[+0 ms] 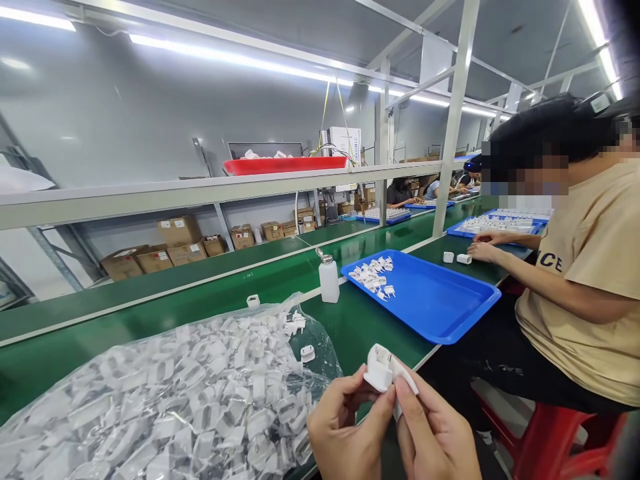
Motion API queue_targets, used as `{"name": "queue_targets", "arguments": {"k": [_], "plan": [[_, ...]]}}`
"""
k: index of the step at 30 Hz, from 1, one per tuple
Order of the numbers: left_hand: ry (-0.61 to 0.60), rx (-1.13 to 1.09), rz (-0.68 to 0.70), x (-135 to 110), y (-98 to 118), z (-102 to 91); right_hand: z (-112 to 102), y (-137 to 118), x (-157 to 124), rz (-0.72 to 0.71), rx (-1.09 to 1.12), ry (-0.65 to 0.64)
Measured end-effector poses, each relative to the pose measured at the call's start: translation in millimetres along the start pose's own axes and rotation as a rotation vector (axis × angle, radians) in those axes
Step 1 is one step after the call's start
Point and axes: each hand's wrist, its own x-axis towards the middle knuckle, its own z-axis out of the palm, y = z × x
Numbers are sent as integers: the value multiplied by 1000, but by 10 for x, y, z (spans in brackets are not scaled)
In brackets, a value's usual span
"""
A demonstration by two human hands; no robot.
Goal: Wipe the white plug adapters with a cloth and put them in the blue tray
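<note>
My left hand (pixel 345 427) pinches a white plastic charger housing (pixel 379 370) between thumb and fingers, its open end tilted up. My right hand (pixel 437 427) meets it from the other side. Its thumb and fingers are closed on a thin white piece (pixel 407 379), perhaps a cloth, that lies against the housing. Part of that piece is covered by my fingers. Left of my hands, a clear plastic bag (pixel 325 340) is spread open with a large heap of similar white housings (pixel 210 400).
Beyond my hands, a blue tray (pixel 450 320) holds white plug parts (pixel 375 273). A white pump bottle (pixel 329 279) stands beside it on the green bench (pixel 280 267). At right sits a co-worker (pixel 590 247) near another blue tray (pixel 460 230). A red tray (pixel 285 165) rests on the overhead shelf.
</note>
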Motion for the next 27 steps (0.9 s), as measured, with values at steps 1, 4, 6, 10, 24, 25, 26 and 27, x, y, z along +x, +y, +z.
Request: {"name": "queue_targets", "arguments": {"k": [1, 4, 6, 10, 24, 25, 26, 27], "plan": [[0, -34, -65, 0, 20, 4, 25, -9, -29, 16, -14, 39], [-16, -153, -218, 0, 102, 14, 63, -44, -82, -6, -117, 110], [-19, -213, -277, 1, 157, 13, 57, -59, -87, -108, -245, 135], [-33, -215, -288, 2, 220, -30, 21, -82, -78, -269, -393, 127], [-118, 244, 557, 0, 20, -169, -144, -63, 139, 21, 206, 109], [-112, 291, 620, 7, 17, -166, -146, -59, 123, -53, 142, 190], [-103, 335, 680, 15, 19, -163, -144, -63, 98, -120, 40, 246], [-94, 370, 738, 24, 22, -161, -138, -75, 66, -177, -88, 270]]}}
